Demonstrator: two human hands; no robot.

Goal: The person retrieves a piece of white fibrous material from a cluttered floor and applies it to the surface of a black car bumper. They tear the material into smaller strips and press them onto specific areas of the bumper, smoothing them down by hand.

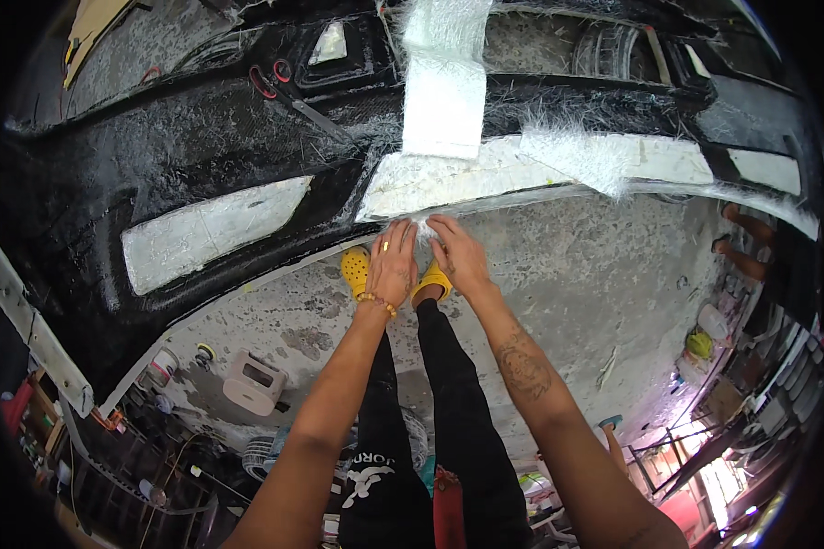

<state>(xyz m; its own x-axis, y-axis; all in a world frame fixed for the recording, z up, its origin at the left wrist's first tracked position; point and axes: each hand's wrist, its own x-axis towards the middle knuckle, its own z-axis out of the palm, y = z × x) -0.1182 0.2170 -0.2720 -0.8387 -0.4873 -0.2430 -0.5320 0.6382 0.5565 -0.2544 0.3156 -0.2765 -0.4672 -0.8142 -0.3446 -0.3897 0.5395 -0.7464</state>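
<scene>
The left hand (394,265) and right hand (464,261) bend their fingers around a fibre tuft (422,228) at the black panel's (220,137) near edge, though from here I can't tell whether either grips it, scissors (313,115) lying beyond.

Patchy grey concrete floor (604,274); at lower left, a beige stool (247,395) with a small yellow-and-black disc (205,353) and a white tub (162,364) near it, and a tyre (258,457) partly visible below. Far right: another person's bare legs (751,263), and farther down a whitish container (713,320) just beside a yellow-green item (699,345), identity unclear. Lower right: a foot in a teal sandal (611,422).
</scene>
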